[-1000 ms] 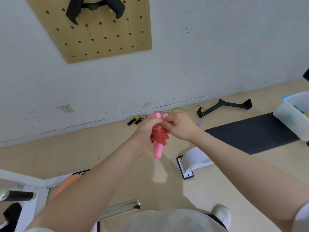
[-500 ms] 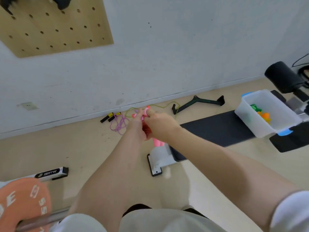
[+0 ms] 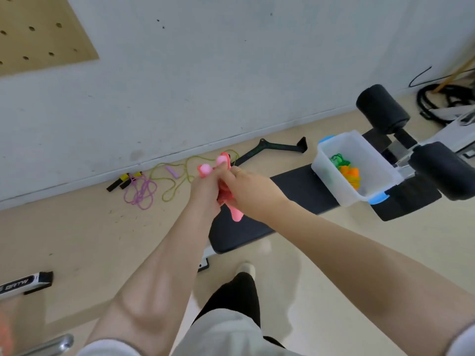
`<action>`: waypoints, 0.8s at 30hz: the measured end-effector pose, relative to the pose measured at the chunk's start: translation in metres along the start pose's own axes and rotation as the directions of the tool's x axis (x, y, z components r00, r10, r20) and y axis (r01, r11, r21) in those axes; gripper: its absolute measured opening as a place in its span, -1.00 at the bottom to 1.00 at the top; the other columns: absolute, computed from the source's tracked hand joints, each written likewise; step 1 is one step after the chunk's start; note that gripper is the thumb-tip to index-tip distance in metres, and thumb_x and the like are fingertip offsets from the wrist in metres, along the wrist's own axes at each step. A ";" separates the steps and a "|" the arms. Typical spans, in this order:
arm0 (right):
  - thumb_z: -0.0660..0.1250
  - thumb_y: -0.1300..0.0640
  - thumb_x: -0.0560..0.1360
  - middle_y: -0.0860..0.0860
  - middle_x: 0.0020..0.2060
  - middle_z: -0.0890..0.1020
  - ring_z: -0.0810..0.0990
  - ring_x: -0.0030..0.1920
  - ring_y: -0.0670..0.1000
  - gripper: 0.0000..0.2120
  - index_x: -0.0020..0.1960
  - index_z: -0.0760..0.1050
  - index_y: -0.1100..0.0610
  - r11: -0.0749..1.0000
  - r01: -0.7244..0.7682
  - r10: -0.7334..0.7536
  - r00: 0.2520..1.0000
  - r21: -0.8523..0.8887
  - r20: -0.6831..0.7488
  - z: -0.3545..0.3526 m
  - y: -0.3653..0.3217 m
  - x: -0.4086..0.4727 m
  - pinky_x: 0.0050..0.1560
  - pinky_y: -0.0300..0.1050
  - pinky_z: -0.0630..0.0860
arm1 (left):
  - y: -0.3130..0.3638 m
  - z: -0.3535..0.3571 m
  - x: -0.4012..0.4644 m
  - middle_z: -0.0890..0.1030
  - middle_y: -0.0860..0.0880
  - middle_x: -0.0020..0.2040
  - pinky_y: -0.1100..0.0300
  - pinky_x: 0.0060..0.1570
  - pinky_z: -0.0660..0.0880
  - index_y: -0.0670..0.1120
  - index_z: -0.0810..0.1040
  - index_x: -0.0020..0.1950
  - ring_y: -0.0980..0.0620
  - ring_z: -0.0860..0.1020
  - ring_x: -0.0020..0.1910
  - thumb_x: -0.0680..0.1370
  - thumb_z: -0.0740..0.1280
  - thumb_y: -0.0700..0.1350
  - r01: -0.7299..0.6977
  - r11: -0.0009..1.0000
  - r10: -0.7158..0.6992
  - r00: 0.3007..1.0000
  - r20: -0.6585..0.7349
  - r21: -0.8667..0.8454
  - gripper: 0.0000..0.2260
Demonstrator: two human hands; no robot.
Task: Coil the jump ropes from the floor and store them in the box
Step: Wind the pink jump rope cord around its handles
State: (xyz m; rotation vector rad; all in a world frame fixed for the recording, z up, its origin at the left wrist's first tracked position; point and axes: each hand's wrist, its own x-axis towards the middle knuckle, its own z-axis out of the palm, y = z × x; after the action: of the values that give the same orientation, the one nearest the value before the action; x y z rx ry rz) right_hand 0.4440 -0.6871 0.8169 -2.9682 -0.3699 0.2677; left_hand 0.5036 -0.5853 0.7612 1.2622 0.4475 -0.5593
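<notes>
- Since the earlier frames the view has swung right, bringing the box (image 3: 356, 167) closer; the hands remain clasped.
- Left hand (image 3: 205, 187) and right hand (image 3: 248, 188) both grip the coiled pink rope (image 3: 227, 195), handles running up-down.
- The box sits right of the hands, on the bench (image 3: 290, 199); the right hand is nearer.
- Two ropes (image 3: 154, 185) lie left of the box, on the floor.

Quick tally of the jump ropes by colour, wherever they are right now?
Pink, gripped in both hands: 1
Purple, on the floor: 1
Yellow-green, on the floor: 1
Green, in the box: 1
Orange, in the box: 1
Total: 5
</notes>
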 end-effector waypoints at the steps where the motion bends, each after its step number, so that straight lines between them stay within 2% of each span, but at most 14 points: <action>1: 0.36 0.12 0.47 0.09 0.13 0.50 0.58 -0.08 0.17 -0.31 0.46 0.06 0.14 0.993 -0.042 0.044 0.999 0.112 -0.018 -0.006 0.014 -0.002 -0.24 -0.01 0.52 | 0.000 0.012 0.006 0.60 -0.07 -0.27 0.14 -0.27 0.54 -0.13 0.49 -0.18 -0.01 0.60 -0.33 0.49 0.39 0.01 -0.018 0.999 0.019 1.000 -0.014 0.049 -0.77; 3: 0.25 0.06 0.54 0.08 0.12 0.51 0.58 -0.06 0.16 -0.45 0.44 0.11 0.10 0.940 -0.128 0.165 0.982 0.317 -0.095 -0.017 0.045 -0.006 -0.18 -0.02 0.51 | -0.001 0.040 0.018 0.60 -0.06 -0.28 0.17 -0.32 0.54 -0.12 0.49 -0.19 -0.02 0.61 -0.31 0.50 0.38 -0.03 -0.091 0.985 0.099 0.994 -0.050 0.149 -0.81; 5: 0.16 0.06 0.58 0.06 0.20 0.47 0.53 0.08 0.11 -0.59 0.38 0.21 0.11 0.877 -0.211 0.276 0.956 0.433 -0.094 -0.023 0.079 -0.004 -0.08 -0.08 0.43 | -0.001 0.073 0.028 0.60 -0.09 -0.29 0.16 -0.35 0.54 -0.13 0.49 -0.21 -0.06 0.62 -0.28 0.49 0.40 -0.03 -0.144 0.963 0.157 0.987 -0.040 0.226 -0.80; 6: 0.14 0.07 0.58 0.07 0.21 0.47 0.51 0.12 0.09 -0.64 0.35 0.25 0.14 0.847 -0.247 0.307 0.950 0.470 -0.054 -0.022 0.097 0.001 -0.04 -0.10 0.40 | 0.000 0.091 0.035 0.63 -0.14 -0.23 0.10 -0.28 0.57 -0.16 0.50 -0.17 -0.11 0.64 -0.23 0.48 0.41 -0.03 -0.156 0.960 0.165 0.986 -0.019 0.231 -0.79; 8: 0.15 0.09 0.57 0.12 0.13 0.52 0.52 0.05 0.09 -0.72 0.23 0.34 0.19 0.798 -0.292 0.322 0.946 0.527 0.036 -0.016 0.133 0.014 0.00 -0.10 0.45 | 0.002 0.128 0.052 0.65 -0.22 -0.09 -0.04 -0.09 0.59 -0.23 0.52 -0.05 -0.17 0.65 -0.11 0.45 0.41 -0.01 -0.173 0.953 0.175 0.984 0.012 0.247 -0.71; 10: 0.15 0.11 0.55 0.13 0.03 0.55 0.55 0.00 0.11 -0.75 0.18 0.34 0.20 0.759 -0.315 0.327 0.941 0.570 0.084 -0.009 0.170 0.027 0.06 0.03 0.50 | 0.005 0.164 0.071 0.65 -0.22 -0.05 -0.08 -0.02 0.58 -0.22 0.52 -0.03 -0.16 0.65 -0.10 0.40 0.41 0.05 -0.177 0.943 0.179 0.984 0.021 0.281 -0.64; 13: 0.15 0.14 0.54 0.12 0.11 0.50 0.55 0.04 0.11 -0.58 0.37 0.18 0.15 0.709 -0.349 0.351 0.928 0.613 0.123 -0.008 0.218 0.039 0.12 0.07 0.49 | 0.005 0.215 0.100 0.66 -0.17 -0.09 -0.15 -0.01 0.57 -0.11 0.52 -0.13 -0.15 0.65 -0.08 0.34 0.42 0.11 -0.109 0.967 0.099 0.994 0.053 0.230 -0.68; 15: 0.21 0.20 0.49 0.13 0.27 0.37 0.46 0.20 0.11 -0.38 0.47 0.03 0.17 0.662 -0.366 0.388 0.914 0.654 0.119 -0.004 0.247 0.043 0.20 -0.01 0.44 | 0.000 0.249 0.116 0.64 -0.11 -0.12 0.00 -0.06 0.58 -0.07 0.50 -0.15 -0.12 0.64 -0.07 0.45 0.39 0.01 -0.064 0.978 0.052 0.996 0.067 0.199 -0.82; 17: 0.28 0.23 0.42 0.12 0.36 0.25 0.35 0.32 0.10 -0.26 0.49 -0.03 0.20 0.624 -0.383 0.435 0.894 0.682 0.104 0.005 0.278 0.044 0.30 -0.04 0.35 | -0.009 0.281 0.125 0.60 -0.06 -0.08 0.14 -0.14 0.51 -0.06 0.48 0.01 -0.03 0.60 -0.10 0.52 0.33 -0.01 0.015 0.979 -0.032 0.996 0.080 0.204 -0.84; 18: 0.32 0.23 0.40 0.11 0.36 0.23 0.32 0.34 0.10 -0.23 0.48 -0.01 0.20 0.591 -0.407 0.463 0.878 0.697 0.120 0.010 0.294 0.043 0.32 -0.03 0.34 | -0.014 0.295 0.127 0.59 -0.06 -0.01 0.14 -0.13 0.49 -0.07 0.45 0.14 -0.01 0.58 -0.08 0.52 0.31 0.03 0.080 0.976 -0.101 0.991 0.093 0.204 -0.74; 19: 0.36 0.22 0.38 0.10 0.33 0.25 0.34 0.33 0.10 -0.24 0.46 0.04 0.21 0.551 -0.442 0.491 0.857 0.708 0.153 0.015 0.311 0.041 0.31 -0.01 0.35 | -0.020 0.306 0.131 0.58 -0.09 0.07 0.13 -0.10 0.50 -0.07 0.42 0.24 -0.01 0.59 -0.03 0.53 0.29 0.07 0.146 0.968 -0.174 0.977 0.126 0.205 -0.65; 21: 0.40 0.19 0.34 0.08 0.23 0.32 0.40 0.26 0.12 -0.30 0.39 0.14 0.20 0.464 -0.519 0.531 0.812 0.717 0.244 0.022 0.344 0.032 0.22 -0.01 0.41 | -0.030 0.323 0.135 0.61 -0.11 0.10 0.11 -0.07 0.53 -0.07 0.45 0.29 -0.01 0.60 0.03 0.57 0.21 0.11 0.253 0.945 -0.302 0.918 0.257 0.208 -0.62; 22: 0.43 0.16 0.32 0.07 0.22 0.34 0.41 0.26 0.12 -0.26 0.39 0.14 0.19 0.429 -0.550 0.540 0.792 0.717 0.285 0.026 0.361 0.026 0.22 -0.01 0.42 | -0.036 0.330 0.139 0.62 -0.10 0.09 0.11 -0.06 0.53 -0.06 0.48 0.29 0.00 0.61 0.04 0.60 0.14 0.12 0.280 0.934 -0.343 0.877 0.336 0.222 -0.62; 24: 0.48 0.06 0.29 0.06 0.29 0.34 0.41 0.30 0.09 -0.06 0.48 -0.03 0.10 0.374 -0.588 0.555 0.761 0.717 0.335 0.035 0.392 0.014 0.29 0.01 0.39 | -0.049 0.347 0.145 0.64 -0.08 0.11 0.11 0.04 0.52 -0.03 0.52 0.26 0.02 0.61 0.08 0.62 0.03 0.16 0.288 0.926 -0.369 0.825 0.427 0.244 -0.58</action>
State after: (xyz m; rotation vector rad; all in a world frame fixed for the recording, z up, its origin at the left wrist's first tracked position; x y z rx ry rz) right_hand 0.5411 -1.0563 0.7189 -2.0377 0.6799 0.4189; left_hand 0.5912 -0.9522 0.7237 1.1643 0.2108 -1.1916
